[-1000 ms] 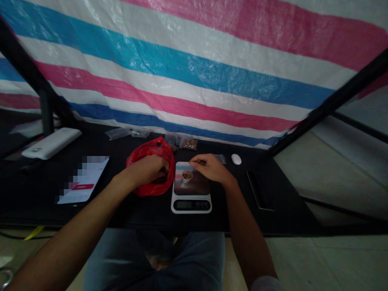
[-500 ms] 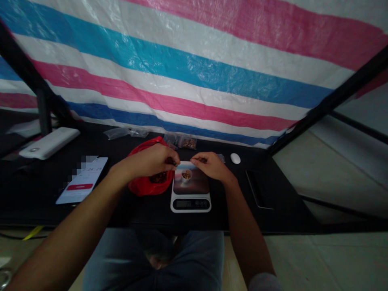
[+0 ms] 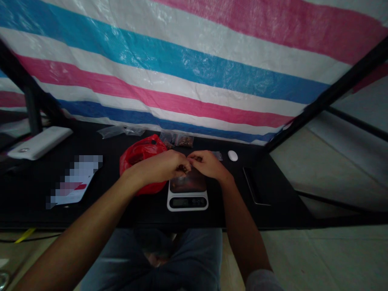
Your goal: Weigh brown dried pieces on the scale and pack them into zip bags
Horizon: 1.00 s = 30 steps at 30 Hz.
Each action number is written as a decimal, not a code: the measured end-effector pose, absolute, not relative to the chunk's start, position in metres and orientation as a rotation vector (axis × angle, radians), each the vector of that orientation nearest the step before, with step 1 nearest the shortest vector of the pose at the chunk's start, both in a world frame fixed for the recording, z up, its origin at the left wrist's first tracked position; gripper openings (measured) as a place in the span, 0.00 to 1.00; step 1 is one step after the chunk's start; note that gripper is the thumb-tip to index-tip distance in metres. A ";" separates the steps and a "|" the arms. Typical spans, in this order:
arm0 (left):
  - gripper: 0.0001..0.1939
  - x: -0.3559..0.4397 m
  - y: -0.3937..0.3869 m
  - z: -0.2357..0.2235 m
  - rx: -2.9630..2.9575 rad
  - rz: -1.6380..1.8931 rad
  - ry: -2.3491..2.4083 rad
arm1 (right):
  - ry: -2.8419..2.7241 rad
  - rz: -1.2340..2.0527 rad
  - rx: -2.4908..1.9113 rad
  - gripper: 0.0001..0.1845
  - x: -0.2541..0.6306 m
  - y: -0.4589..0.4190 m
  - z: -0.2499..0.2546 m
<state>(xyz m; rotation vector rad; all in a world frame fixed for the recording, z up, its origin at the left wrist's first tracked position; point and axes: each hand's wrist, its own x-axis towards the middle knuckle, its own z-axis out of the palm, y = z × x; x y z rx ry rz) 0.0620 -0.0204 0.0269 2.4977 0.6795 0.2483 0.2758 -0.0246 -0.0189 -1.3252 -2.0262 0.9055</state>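
Note:
My left hand (image 3: 165, 165) and my right hand (image 3: 205, 163) meet fingertip to fingertip above the white kitchen scale (image 3: 187, 195). Both are pinched, and small brown pieces show between the fingers; I cannot tell what the pieces are. The hands hide the small bowl that stood on the scale's plate. A red plastic bag (image 3: 140, 155) lies just left of the scale, behind my left wrist. All of this rests on a black table (image 3: 127, 210).
A phone (image 3: 75, 180) with a lit screen lies at the left, and a white flat device (image 3: 36, 142) farther back left. Small clear packets (image 3: 178, 140) and a white oval object (image 3: 233, 155) lie near the striped tarp (image 3: 194, 72). A dark slot (image 3: 256, 188) sits right of the scale.
My left hand left the red bag and moved right over the scale until it met my right hand. The hands now cover the bowl. The view shifted slightly.

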 end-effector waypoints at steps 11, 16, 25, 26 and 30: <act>0.10 0.055 -0.022 0.031 2.482 0.256 0.761 | -2.003 0.937 -1.254 0.09 0.279 -0.025 -0.020; 0.09 0.044 -0.025 0.034 2.501 0.313 0.811 | -2.004 0.933 -1.240 0.10 0.279 -0.026 -0.018; 0.12 0.029 -0.028 0.012 2.535 0.054 1.065 | -2.019 0.880 -1.266 0.10 0.277 -0.025 -0.019; 0.13 0.030 -0.028 0.011 2.533 0.048 1.063 | -2.022 0.880 -1.262 0.09 0.277 -0.025 -0.019; 0.12 0.034 -0.028 0.007 2.519 0.051 1.068 | -2.030 0.865 -1.261 0.09 0.277 -0.025 -0.019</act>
